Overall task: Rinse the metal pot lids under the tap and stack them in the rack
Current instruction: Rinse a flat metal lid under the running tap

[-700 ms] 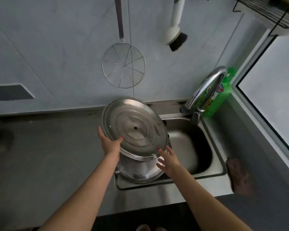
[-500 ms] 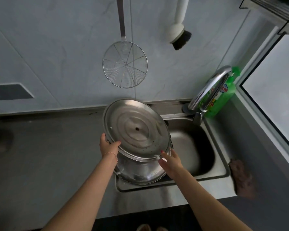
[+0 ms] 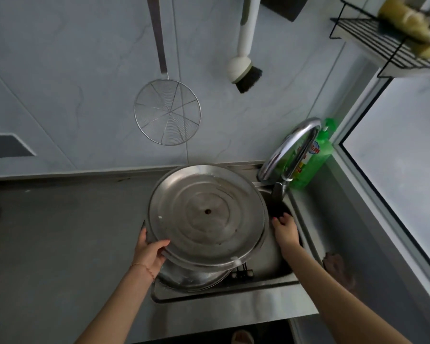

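A large round metal pot lid point(image 3: 206, 214) with its inner side facing me is held tilted over the sink point(image 3: 233, 291). My left hand point(image 3: 149, 252) grips its lower left rim. My right hand point(image 3: 284, 230) is at the lid's right edge with fingers spread, and I cannot tell whether it touches the rim. Under the lid another metal lid or pot point(image 3: 196, 279) lies in the sink, mostly hidden. The chrome tap point(image 3: 291, 147) arches over the sink's back right; no water is visible.
A green detergent bottle point(image 3: 315, 160) stands behind the tap. A wire skimmer point(image 3: 168, 111) and a dish brush point(image 3: 243, 70) hang on the wall. A black wire rack point(image 3: 382, 43) is mounted top right. A brown cloth point(image 3: 338, 269) lies right of the sink. Grey counter point(image 3: 60, 232) extends left.
The lid has shifted right toward the tap. My right hand slid from the lid's lower rim up to its right edge. My left hand kept its grip.
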